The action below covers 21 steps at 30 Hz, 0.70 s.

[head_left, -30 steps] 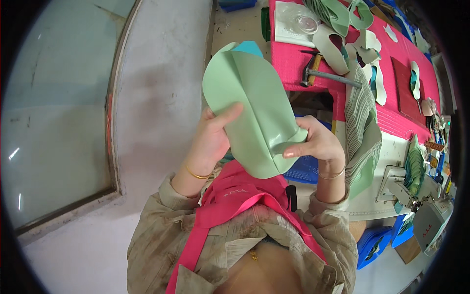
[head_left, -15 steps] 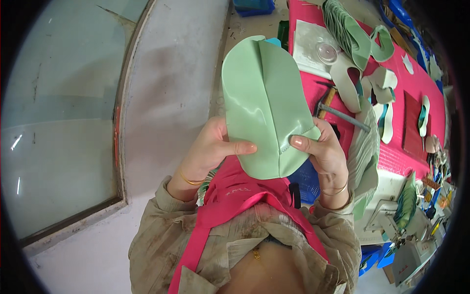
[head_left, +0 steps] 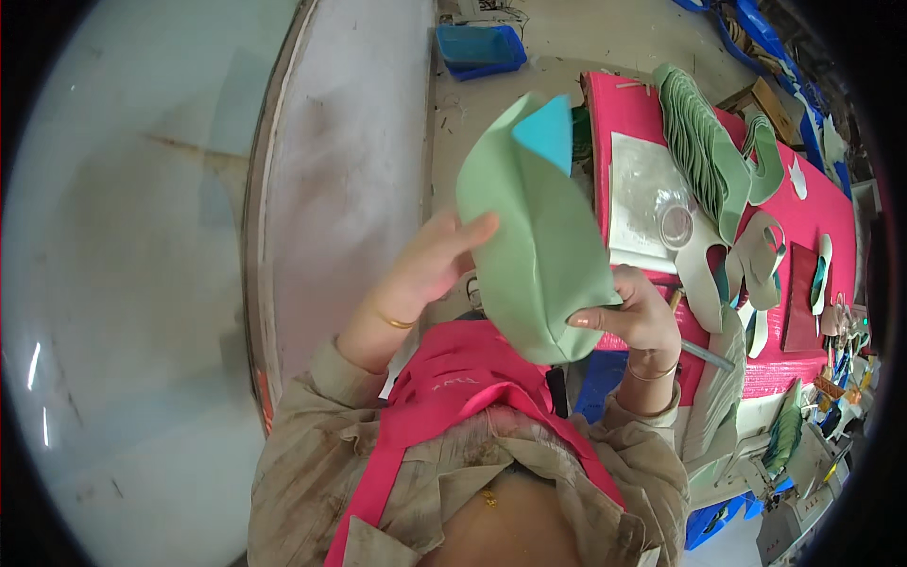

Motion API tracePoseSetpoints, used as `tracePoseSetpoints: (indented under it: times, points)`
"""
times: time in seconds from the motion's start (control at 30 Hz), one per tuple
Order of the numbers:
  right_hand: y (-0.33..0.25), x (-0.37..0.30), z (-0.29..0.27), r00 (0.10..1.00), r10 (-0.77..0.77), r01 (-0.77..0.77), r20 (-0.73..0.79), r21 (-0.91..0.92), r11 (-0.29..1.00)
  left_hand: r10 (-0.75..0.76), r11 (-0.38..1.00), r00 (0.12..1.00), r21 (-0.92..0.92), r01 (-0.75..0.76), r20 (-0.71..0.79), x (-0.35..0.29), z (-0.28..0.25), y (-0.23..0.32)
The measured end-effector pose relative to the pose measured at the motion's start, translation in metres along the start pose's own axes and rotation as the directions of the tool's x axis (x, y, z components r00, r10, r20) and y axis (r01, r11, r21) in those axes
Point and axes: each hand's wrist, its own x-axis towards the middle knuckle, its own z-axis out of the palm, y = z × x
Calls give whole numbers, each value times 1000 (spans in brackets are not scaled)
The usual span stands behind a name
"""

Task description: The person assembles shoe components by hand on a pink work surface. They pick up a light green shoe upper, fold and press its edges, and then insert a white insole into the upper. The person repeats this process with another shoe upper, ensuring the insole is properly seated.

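The pink tabletop (head_left: 812,222) runs off toward the upper right, and its far end bends into the dark rim, so what lies there is hard to make out. On it stands 1 fanned stack of green cutouts (head_left: 697,156); the pieces overlap too closely to count. Beside the stack lie about 3 loose looped cutouts (head_left: 746,260), partly covering each other, and 1 dark red sheet (head_left: 803,298) near the right edge.

In front of the person's chest, above the pink apron (head_left: 453,397), 1 large green sheet (head_left: 534,241) is held up, bent into a rounded, pouch-like shape. Its upper tip shows 1 turquoise corner (head_left: 546,132), the sheet's other side. The sheet hides the near left part of the tabletop and most of both palms.

The left hand (head_left: 430,269) lies against the sheet's left side with its fingers pressed flat to the surface; the thumb is hidden behind. The right hand (head_left: 638,317) pinches the lower right edge between thumb and fingers, closed on it.

1 clear plastic cup (head_left: 675,225) stands on 1 white sheet (head_left: 642,203). 1 blue tray (head_left: 477,47) sits on the floor at the top, well apart from the hands.
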Motion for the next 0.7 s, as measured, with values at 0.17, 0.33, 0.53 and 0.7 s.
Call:
tracePoseSetpoints:
  times: [0.17, 0.33, 0.53, 0.7]
  points:
    - [-11, 60, -26, 967, -117, 83, -226, -155, 984, 150, 988, 982, 54, -145, -113, 66, -2, 52]
    - [-41, 140, -65, 780, -333, -82, -530, -615, 784, 181, 956, 981, 248, -159, -69, 137, -7, 82]
    - [-74, 214, -150, 590, -243, 88, -770, -239, 967, 136, 986, 989, 104, -130, -53, 249, 9, 143]
    - [-115, 259, -231, 570, -264, 167, -778, -205, 964, 144, 982, 989, 132, -137, -40, 342, 31, 194]
